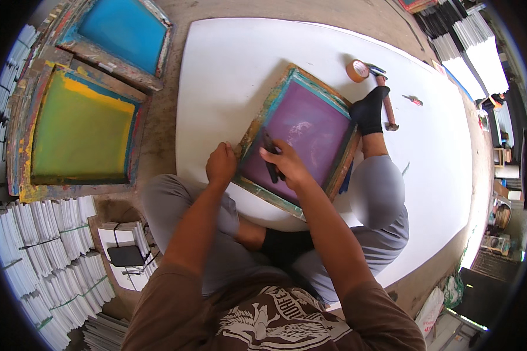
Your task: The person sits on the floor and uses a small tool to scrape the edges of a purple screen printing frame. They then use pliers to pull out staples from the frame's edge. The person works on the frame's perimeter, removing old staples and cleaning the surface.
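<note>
Slanting across the white board (pixel 240 55) in the head view, the paint-crusted wooden screen frame (pixel 328 88) shows purple mesh (pixel 315 131) with a pale smear and turquoise along two inner edges. The left hand (pixel 221 165) clenches its fingers on the left side; the right hand (pixel 289 165) grasps a dark tool (pixel 271 168) over the mesh.
</note>
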Available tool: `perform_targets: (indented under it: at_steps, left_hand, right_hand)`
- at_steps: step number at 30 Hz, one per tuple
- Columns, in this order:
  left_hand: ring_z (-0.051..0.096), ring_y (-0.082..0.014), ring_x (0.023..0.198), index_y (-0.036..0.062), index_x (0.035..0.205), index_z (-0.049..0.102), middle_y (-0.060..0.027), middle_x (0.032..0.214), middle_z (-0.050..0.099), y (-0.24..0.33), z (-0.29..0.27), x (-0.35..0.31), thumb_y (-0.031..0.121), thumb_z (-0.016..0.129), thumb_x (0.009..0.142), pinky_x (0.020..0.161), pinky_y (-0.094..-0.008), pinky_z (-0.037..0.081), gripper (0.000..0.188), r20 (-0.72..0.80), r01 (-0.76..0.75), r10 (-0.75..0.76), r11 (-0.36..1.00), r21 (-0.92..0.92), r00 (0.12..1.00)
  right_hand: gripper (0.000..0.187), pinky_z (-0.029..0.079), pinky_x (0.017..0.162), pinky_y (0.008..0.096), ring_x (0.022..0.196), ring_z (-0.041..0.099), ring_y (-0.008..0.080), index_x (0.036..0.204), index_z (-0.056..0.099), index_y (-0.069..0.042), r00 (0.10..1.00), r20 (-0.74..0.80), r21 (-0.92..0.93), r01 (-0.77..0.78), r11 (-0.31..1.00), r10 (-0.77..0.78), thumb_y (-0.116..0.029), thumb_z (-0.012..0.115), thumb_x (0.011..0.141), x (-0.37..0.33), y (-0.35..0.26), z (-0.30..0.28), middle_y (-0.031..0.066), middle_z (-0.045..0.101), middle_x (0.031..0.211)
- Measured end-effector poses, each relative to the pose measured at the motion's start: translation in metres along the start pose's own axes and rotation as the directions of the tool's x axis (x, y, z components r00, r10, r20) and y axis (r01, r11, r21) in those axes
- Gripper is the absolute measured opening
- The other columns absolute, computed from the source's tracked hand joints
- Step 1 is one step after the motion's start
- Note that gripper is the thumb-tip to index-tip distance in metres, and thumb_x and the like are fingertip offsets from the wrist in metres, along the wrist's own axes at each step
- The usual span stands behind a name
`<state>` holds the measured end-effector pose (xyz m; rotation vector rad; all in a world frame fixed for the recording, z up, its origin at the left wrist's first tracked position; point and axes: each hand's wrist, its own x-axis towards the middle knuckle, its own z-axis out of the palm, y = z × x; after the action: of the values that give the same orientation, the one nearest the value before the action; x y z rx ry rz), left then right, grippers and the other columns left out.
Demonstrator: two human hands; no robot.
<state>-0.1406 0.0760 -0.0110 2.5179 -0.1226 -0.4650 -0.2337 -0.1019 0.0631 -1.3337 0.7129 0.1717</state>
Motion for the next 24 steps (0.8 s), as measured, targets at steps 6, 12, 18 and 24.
perform_targets:
  at_steps: [6,12,18,24]
  left_hand:
    - [0.069,-0.0479,0.098,0.0047,0.103,0.065,-0.0255,0.100,0.073,0.013,-0.008,-0.002,0.036,0.040,0.107,0.086,-0.0583,0.053,0.040,0.059,0.035,-0.034,0.999,-0.021,0.998]
    - [0.069,-0.0470,0.094,0.0045,0.102,0.064,-0.0246,0.096,0.073,0.007,-0.003,-0.001,0.034,0.041,0.107,0.084,-0.0578,0.054,0.038,0.063,0.017,-0.012,0.997,-0.072,0.998]
    - [0.070,-0.0465,0.089,0.0045,0.099,0.064,-0.0234,0.092,0.073,0.001,0.001,0.001,0.033,0.041,0.108,0.079,-0.0575,0.054,0.038,0.047,-0.010,0.013,0.999,-0.045,0.999]
    - [0.070,-0.0467,0.087,0.0047,0.098,0.064,-0.0232,0.091,0.072,0.006,0.000,0.001,0.032,0.041,0.108,0.078,-0.0578,0.055,0.037,0.041,-0.015,0.017,0.999,-0.037,0.999]
  right_hand:
    - [0.039,0.035,0.054,0.0300,0.064,0.046,0.0101,0.122,0.063,-0.007,0.990,0.017,-0.116,-0.139,0.984,0.142,-0.027,0.077,0.093,0.087,-0.020,0.042,0.0012,0.056,0.080]
    - [0.041,0.044,0.049,0.0364,0.071,0.065,0.0205,0.114,0.063,0.001,0.981,-0.186,-0.273,-0.103,0.957,0.052,-0.017,0.083,0.084,0.107,-0.012,0.050,0.0115,0.065,0.086]
    - [0.034,0.042,0.045,0.0373,0.055,0.059,0.0175,0.099,0.067,0.004,0.987,-0.159,-0.357,-0.090,0.930,0.035,-0.019,0.085,0.082,0.096,-0.017,0.044,0.0122,0.067,0.073]
    - [0.028,0.034,0.042,0.0333,0.049,0.049,0.0138,0.092,0.068,0.000,0.985,0.005,-0.335,-0.160,0.929,0.171,-0.026,0.078,0.091,0.088,-0.032,0.033,0.0103,0.068,0.073]
